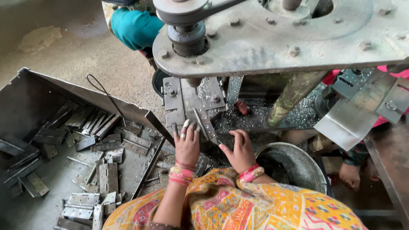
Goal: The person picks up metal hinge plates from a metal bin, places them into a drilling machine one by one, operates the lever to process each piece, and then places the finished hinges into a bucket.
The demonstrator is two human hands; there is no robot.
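My left hand (186,144) rests flat on the drill press table, fingers pressed against a grey metal hinge (204,124) that lies slanted under the drill bit (195,87). My right hand (239,150) sits just right of that hinge, fingers curled and touching its lower end. Both wrists wear pink and gold bangles. The drill spindle and its pulley (186,36) hang above the work.
A large grey metal tray (30,91) at left holds several loose hinges (108,176). A round metal bucket (298,164) stands at right. Metal shavings cover the machine base. Another person in a teal garment (135,27) is behind the machine, and a bare foot (350,174) is at right.
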